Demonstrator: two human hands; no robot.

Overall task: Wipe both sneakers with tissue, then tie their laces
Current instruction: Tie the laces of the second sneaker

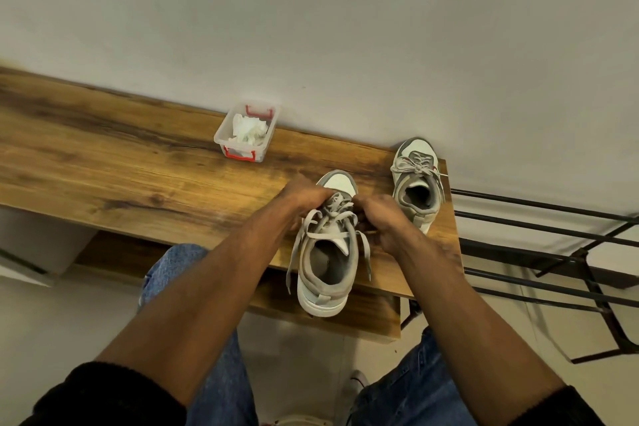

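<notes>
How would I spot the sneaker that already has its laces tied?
Look along the long wooden bench against the wall to its right-hand end. Two grey-and-white sneakers stand there; the tied sneaker is the farther one, by the wall, with a bow and no hands on it.

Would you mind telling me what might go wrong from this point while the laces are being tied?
The near sneaker sits with its heel past the shelf edge; a firm tug by the left hand or right hand might tip it off. Its loose lace ends dangle over the sides and could snag or get missed. The far sneaker stands near the shelf's right end, so an elbow bump might knock it down.
</notes>
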